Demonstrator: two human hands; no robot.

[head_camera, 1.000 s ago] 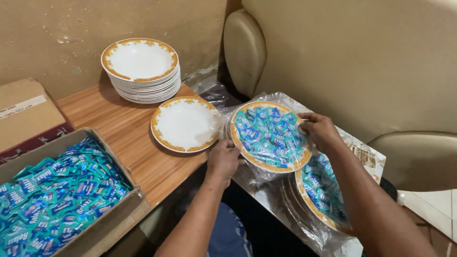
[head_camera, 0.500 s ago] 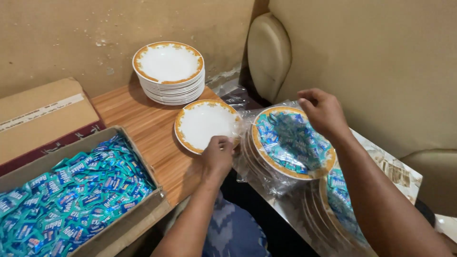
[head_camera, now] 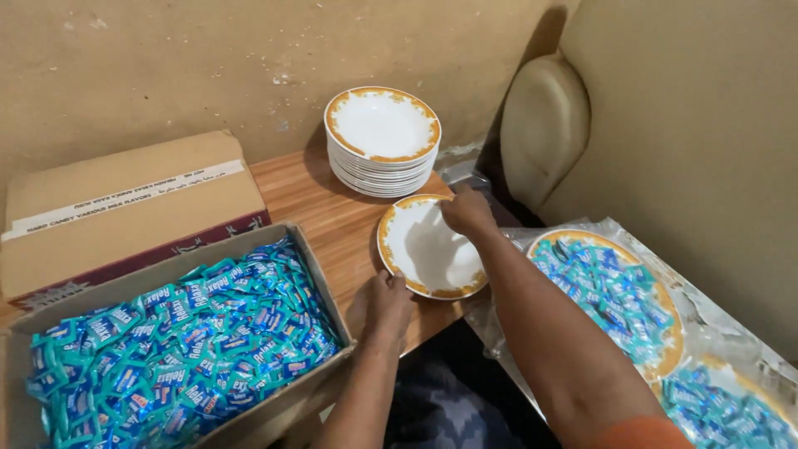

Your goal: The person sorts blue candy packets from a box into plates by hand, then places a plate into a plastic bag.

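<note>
- The empty plate (head_camera: 431, 248), white with a gold-patterned rim, lies flat on the wooden counter (head_camera: 312, 195), close to the counter's front edge.
- The left hand (head_camera: 385, 303) grips the plate's near-left rim; its fingers (head_camera: 397, 283) are curled and pressed together over the edge.
- The right hand (head_camera: 467, 212) grips the plate's far-right rim; its fingers are bunched and pinch the edge.
- A stack of matching plates (head_camera: 381, 141) stands just behind the empty plate, against the wall.
- An open cardboard box (head_camera: 326, 291) sits left of the empty plate, filled with blue and teal wrapped candies (head_camera: 179, 341).
- A closed cardboard box (head_camera: 125, 204) lies behind the open one, further left of the plate.
- To the plate's right, off the counter, a plate loaded with candies (head_camera: 611, 287) lies wrapped in clear plastic; a second such plate (head_camera: 723, 407) lies beyond it.
- A beige padded seat (head_camera: 665, 133) stands behind these wrapped plates.
</note>
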